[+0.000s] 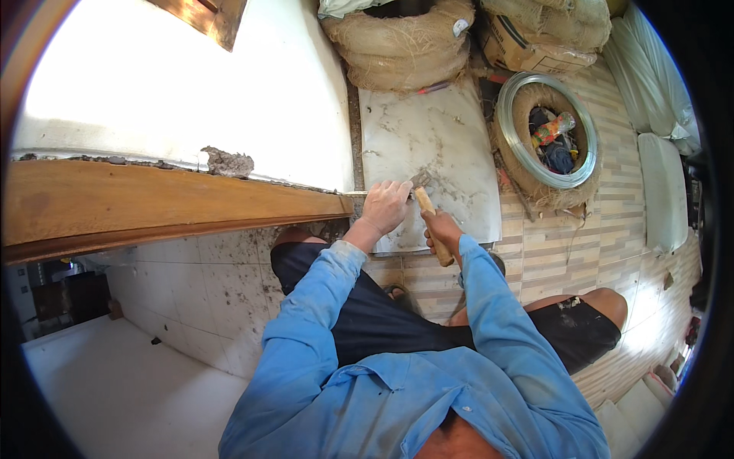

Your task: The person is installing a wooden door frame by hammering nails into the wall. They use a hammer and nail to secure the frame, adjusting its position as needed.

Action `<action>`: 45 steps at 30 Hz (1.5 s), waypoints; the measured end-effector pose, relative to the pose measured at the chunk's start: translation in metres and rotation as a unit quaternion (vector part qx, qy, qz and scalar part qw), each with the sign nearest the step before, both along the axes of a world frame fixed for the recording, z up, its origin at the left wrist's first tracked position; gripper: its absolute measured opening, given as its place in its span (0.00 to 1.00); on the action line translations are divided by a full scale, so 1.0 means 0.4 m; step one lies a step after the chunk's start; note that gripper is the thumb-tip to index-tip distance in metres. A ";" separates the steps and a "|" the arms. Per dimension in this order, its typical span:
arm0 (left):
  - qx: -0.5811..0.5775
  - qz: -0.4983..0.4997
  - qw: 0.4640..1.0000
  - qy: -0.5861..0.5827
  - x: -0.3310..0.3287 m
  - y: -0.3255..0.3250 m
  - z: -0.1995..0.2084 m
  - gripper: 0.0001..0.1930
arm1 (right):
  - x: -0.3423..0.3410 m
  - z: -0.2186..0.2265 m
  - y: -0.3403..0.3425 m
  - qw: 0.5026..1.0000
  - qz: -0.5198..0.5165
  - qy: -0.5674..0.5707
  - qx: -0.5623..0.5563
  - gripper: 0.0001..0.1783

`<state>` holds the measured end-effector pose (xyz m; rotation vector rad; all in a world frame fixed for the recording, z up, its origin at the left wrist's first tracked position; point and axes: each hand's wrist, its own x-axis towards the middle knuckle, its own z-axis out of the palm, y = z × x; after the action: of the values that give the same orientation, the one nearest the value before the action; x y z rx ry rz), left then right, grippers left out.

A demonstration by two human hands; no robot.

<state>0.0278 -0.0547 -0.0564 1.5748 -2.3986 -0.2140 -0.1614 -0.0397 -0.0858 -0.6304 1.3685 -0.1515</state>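
Note:
My right hand (443, 231) is wrapped round the wooden handle of a hammer (426, 202). The hammer's head lies close to my left hand, at its right side. My left hand (386, 205) is closed on a chisel (355, 193), and only a thin light length of it shows beyond the fingers. The chisel points left at the end of a brown wooden door frame (183, 200), where the frame meets the white wall (283, 107). Whether its tip touches the wall cannot be made out. A rough broken patch (228, 163) shows in the wall above the frame.
Under my hands lies a white sheet (428, 138) strewn with grey debris. A coil of wire (505, 122) with odds and ends inside stands to the right. Burlap-wrapped rolls (405, 47) and a cardboard box (527, 52) are at the back. Dirt spots the tiled floor (229, 283).

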 end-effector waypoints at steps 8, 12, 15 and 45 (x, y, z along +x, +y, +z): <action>0.029 0.000 0.999 0.020 0.007 -0.004 -0.016 0.11 | 0.002 0.000 0.003 1.000 -0.009 0.004 0.005 0.27; 0.023 -0.014 1.000 0.015 0.017 -0.006 -0.015 0.11 | 0.006 0.006 -0.002 1.000 -0.003 0.009 0.016 0.26; 0.011 -0.013 0.999 0.027 0.023 -0.008 -0.012 0.08 | 0.009 0.006 0.006 1.000 -0.015 -0.004 0.009 0.27; 0.134 0.042 0.990 -0.015 0.039 -0.053 -0.045 0.13 | 0.092 0.252 0.138 0.919 -0.382 -0.093 -0.008 0.29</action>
<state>0.0436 -0.0759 -0.0743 1.7996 -2.4010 -0.5173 -0.1246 0.0154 0.0152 -0.0554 1.3648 -0.8306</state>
